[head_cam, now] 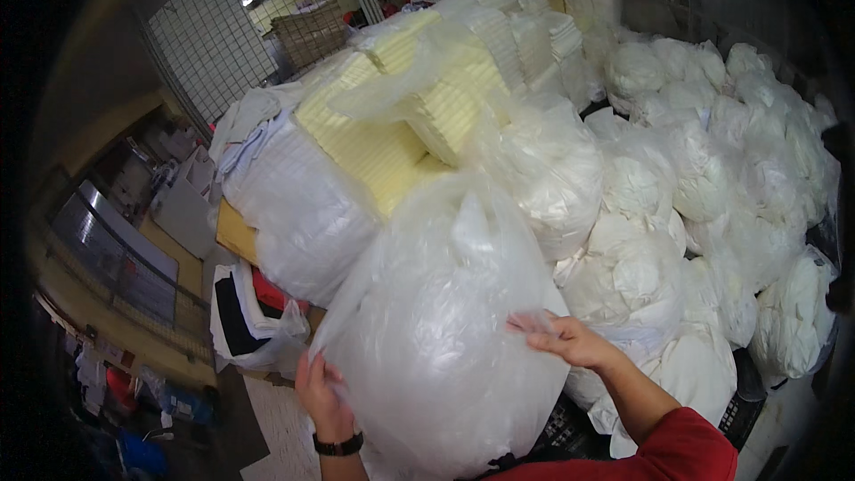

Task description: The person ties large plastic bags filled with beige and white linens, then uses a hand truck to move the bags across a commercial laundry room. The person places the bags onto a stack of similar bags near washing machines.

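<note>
A large, puffed-out clear plastic bag (441, 334) fills the space before me. At its left side, my left hand (324, 387), a dark watch on the wrist, has its fingers curled around the film. My right hand (561, 341) pinches the film on the right side, its fingertips partly behind the plastic. Something flat and white (558, 300) shows at the bag's right edge; whether it lies inside or behind cannot be told. Just beyond stands a block of folded pale-yellow cloth (461, 93), loosely covered by plastic film.
Tied bags of white cloth (634, 274) are heaped to the right. A wrapped white stack (314, 214) bears loose folded cloths (250, 120). Folded black, white and red cloth (244, 310) lies at left. Wire mesh panels (207, 40) rise behind; a blue bucket (140, 452) stands lower left.
</note>
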Motion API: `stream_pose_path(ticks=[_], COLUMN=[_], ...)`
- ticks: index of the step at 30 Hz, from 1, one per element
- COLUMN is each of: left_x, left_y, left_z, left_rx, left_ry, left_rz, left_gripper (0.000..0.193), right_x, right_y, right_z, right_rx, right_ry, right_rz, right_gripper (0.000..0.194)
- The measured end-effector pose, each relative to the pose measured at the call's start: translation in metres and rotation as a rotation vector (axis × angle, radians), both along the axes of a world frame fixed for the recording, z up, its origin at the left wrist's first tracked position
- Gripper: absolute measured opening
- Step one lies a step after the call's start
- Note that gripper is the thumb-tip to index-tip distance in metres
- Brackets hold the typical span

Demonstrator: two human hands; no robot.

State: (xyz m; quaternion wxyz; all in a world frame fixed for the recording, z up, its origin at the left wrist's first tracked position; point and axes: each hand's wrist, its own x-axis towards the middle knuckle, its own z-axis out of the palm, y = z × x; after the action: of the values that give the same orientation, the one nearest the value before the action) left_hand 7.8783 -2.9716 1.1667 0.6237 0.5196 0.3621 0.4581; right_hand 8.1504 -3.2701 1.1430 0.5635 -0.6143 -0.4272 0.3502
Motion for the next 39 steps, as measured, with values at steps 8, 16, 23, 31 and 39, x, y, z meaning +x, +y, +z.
stream_pose_path(ticks=[8, 16, 23, 31, 39], left_x=[0.140, 0.271, 0.404, 0.588, 0.769], left_y=[0.091, 0.120, 0.130, 0.157, 0.142], left_z=[0.069, 0.193, 0.293, 0.328, 0.131], left_rx=[0.172, 0.438, 0.681, 0.967, 1.360], left_ry=[-0.426, -0.584, -0.724, 0.006, 0.533], left_rz=[-0.562, -0.790, -0.887, -0.911, -0.923], left_gripper=[0.034, 0.041, 0.048, 0.029, 0.066], right_x=[-0.049, 0.026, 0.129, 0.362, 0.535], right_y=[0.151, 0.234, 0.238, 0.274, 0.335], right_z=[0.080, 0.185, 0.255, 0.202, 0.013], right_rx=[0.344, 0.459, 0.495, -0.235, -0.503], right_ry=[-1.103, -1.513, -1.562, -1.429, -0.864], right_rz=[-0.161, -0.684, -0.756, -0.790, -0.429], right_gripper=[0.123, 0.100, 0.100, 0.076, 0.081])
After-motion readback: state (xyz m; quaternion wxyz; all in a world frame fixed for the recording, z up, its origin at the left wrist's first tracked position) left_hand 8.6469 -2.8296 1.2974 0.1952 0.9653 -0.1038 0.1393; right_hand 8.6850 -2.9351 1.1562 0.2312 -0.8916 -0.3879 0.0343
